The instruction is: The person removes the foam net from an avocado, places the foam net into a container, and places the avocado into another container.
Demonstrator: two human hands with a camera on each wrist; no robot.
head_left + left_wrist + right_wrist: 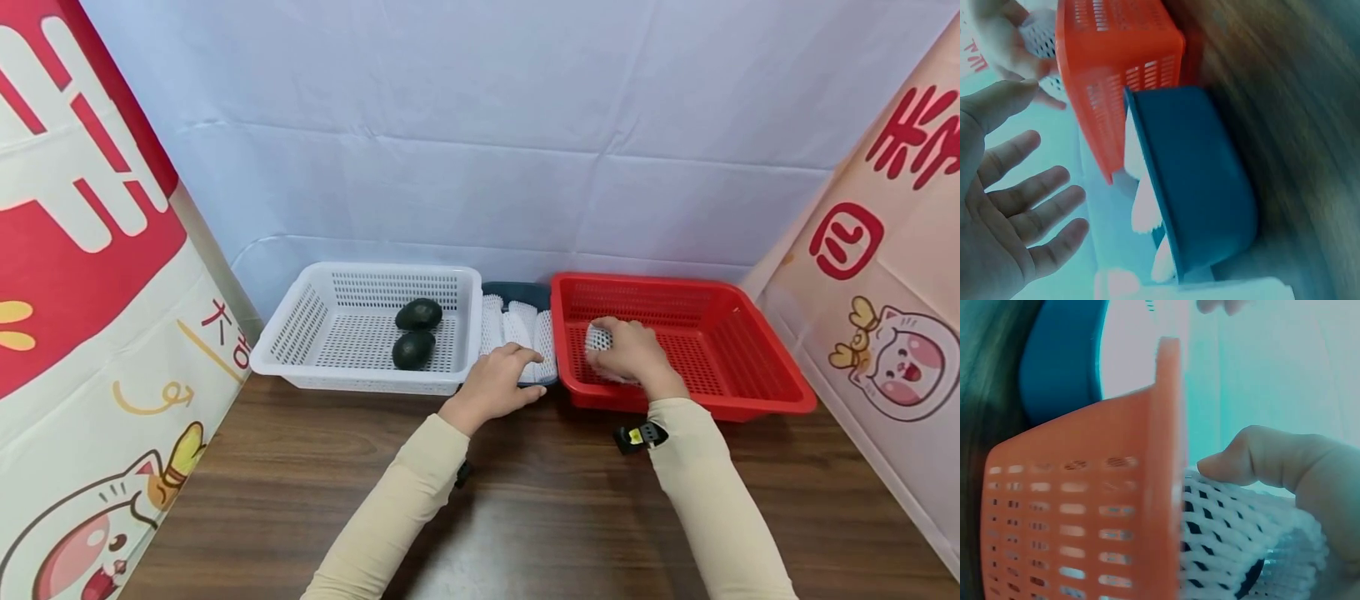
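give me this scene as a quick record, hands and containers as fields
left hand: fingers spread, holding nothing, near the blue bin
right hand: grips a foam net over the red basket's left part
held net: something dark inside
white basket: two avocados
blue bin: white nets
order, left to right: white basket, blue bin, red basket

The head view is evenly lit; pale glare is reflected by the counter at lower centre, and soft shadow is cast beside the left sleeve. Both wrist views are blurred, hazy and tinted cyan, with whites washed out.
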